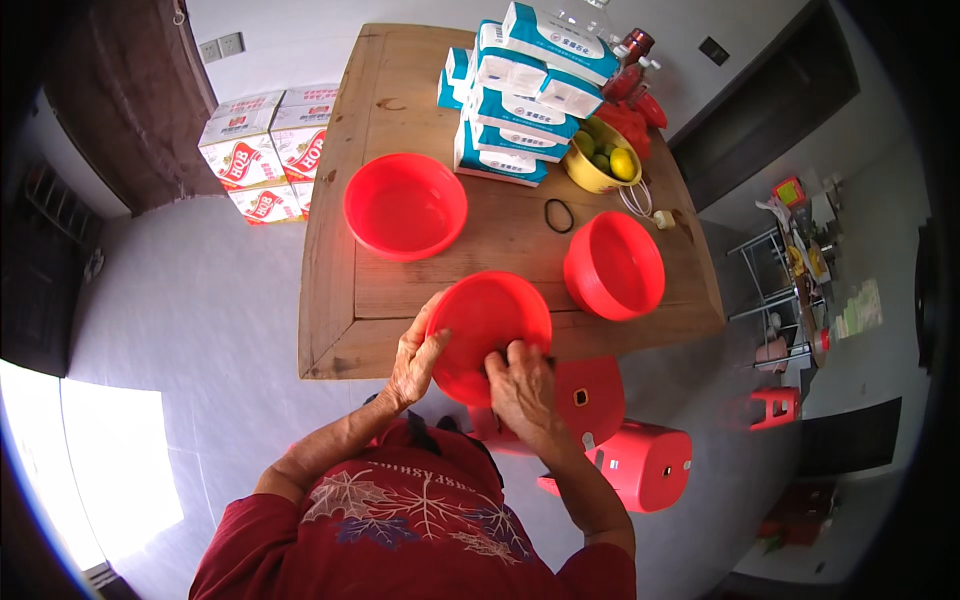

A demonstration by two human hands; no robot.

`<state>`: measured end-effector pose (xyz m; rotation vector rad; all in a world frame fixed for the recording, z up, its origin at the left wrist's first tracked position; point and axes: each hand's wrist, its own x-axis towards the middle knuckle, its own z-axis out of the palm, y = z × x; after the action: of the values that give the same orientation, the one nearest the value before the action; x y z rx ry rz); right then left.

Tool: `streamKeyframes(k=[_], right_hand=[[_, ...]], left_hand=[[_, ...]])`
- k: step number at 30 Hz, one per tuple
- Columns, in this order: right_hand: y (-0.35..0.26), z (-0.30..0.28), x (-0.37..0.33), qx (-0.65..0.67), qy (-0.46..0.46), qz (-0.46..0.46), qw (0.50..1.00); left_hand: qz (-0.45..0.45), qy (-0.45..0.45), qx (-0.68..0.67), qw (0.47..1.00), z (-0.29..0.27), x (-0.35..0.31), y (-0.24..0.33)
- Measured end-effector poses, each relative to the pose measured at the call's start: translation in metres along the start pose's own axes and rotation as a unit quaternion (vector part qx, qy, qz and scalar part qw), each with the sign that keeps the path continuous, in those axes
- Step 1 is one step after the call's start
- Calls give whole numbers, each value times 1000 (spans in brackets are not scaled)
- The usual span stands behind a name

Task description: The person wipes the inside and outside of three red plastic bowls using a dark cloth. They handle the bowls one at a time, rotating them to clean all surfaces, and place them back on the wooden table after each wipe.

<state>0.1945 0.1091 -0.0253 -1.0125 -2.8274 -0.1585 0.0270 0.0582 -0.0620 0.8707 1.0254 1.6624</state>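
Observation:
A red plastic bowl (490, 312) is tilted toward me at the table's near edge. My left hand (413, 360) grips its left rim, the thumb inside and the fingers behind the wall. Over the near right part of the bowl, my right hand (524, 388) reaches in with curled fingers. A dark spot shows by its fingertips; what they hold, if anything, I cannot make out. Farther left on the table sits a wide red bowl (405, 207). To the right stands another, deeper red bowl (614, 268), close to the table's right side.
Tissue packs (520, 105) are piled on the wooden table (390, 300), beside a yellow bowl (590, 178) of green and yellow fruit. A black loop (559, 215) and a white cable (637, 205) lie nearby. Red stools (645, 468) stand below; cartons (255, 155) are stacked left.

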Motion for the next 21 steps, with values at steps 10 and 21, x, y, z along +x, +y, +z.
streamKeyframes(k=[10,21], right_hand=[[-5,41,57,321,187,183,910],[-15,3,38,530,-111,-35,840]], left_hand=[[-26,35,-19,999,1,3,2],[-52,45,-69,995,-2,3,-1]])
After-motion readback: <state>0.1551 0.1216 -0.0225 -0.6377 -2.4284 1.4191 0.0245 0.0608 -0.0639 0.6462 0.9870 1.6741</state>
